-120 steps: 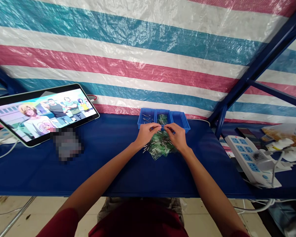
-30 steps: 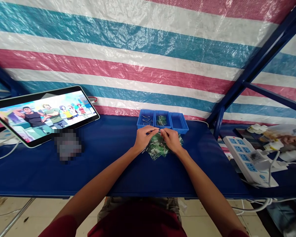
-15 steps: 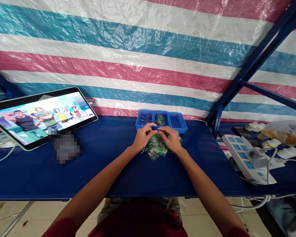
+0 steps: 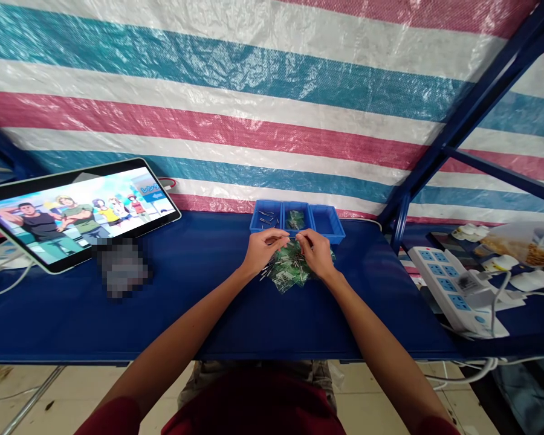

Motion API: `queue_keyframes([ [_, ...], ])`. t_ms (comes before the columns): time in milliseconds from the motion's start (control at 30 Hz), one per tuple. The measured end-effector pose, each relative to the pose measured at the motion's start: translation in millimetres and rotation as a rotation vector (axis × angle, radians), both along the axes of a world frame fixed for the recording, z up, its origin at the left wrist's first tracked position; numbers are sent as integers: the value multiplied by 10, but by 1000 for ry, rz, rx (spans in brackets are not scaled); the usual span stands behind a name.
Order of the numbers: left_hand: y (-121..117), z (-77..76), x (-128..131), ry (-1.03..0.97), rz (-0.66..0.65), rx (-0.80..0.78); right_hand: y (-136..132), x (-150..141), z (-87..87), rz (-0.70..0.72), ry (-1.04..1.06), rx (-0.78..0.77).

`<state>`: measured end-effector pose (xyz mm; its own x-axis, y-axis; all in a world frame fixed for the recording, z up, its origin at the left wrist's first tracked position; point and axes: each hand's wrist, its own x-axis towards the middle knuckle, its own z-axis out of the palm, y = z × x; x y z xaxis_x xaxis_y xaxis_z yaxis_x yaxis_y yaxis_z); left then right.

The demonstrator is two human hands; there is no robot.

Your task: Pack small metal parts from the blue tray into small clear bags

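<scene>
Striped plastic sheet (image 4: 236,115): hung across the far side.
Bench (image 4: 276,332): blue, spread across the near and middle ground.
Frame bar (image 4: 471,109): blue metal, slanted at the right.
Tablet (image 4: 79,214): propped at the left, lit with animated figures.
Power strip (image 4: 456,291): white, laid at the right, with a plug inserted.
Blurred item (image 4: 123,269): placed just near of the tablet; not identifiable.
Hands, two, bare: the left hand (image 4: 262,254) and the right hand (image 4: 318,254) are held over the middle of the bench, palms inward, thumbs and forefingers pinched.
Bins, three, blue, ranged side by side beyond the hands: in the left bin (image 4: 271,205), a few metal pins (image 4: 266,220) are scattered; in the middle bin (image 4: 298,206), a green pouch (image 4: 295,219) is lodged; the right bin (image 4: 329,220) is set alongside.
Pouch pile (image 4: 283,281): green, clear-filmed, heaped below and between the hands, with dark pins strewn over it.
Thin piece (image 4: 292,237): small, slender, gripped between both sets of fingertips, just near of the middle bin. Half a second ago the fingertips were bunched closer; now a slight gap has been opened and the piece is exposed across it. By judgement, it is being worked from both ends, with nothing yet released; its exact kind cannot be told.
</scene>
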<state>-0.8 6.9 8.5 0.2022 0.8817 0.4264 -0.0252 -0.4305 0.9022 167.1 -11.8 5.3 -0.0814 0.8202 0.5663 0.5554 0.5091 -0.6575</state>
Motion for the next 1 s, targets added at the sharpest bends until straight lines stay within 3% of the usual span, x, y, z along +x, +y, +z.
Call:
queue_keyframes([
  [333, 14, -25, 27, -22, 18, 0, -2, -42, -24, 6, -9, -18],
  [467, 18, -19, 11, -10, 27, 37, 8, -40, -31, -60, -26, -10],
  [733, 15, 24, -40, 249, 109, 180, -1, 10, 1, -157, 66, 8],
  [1000, 32, 13, -48, 123, 47, 46, -31, -8, 38, -92, 40, 25],
])
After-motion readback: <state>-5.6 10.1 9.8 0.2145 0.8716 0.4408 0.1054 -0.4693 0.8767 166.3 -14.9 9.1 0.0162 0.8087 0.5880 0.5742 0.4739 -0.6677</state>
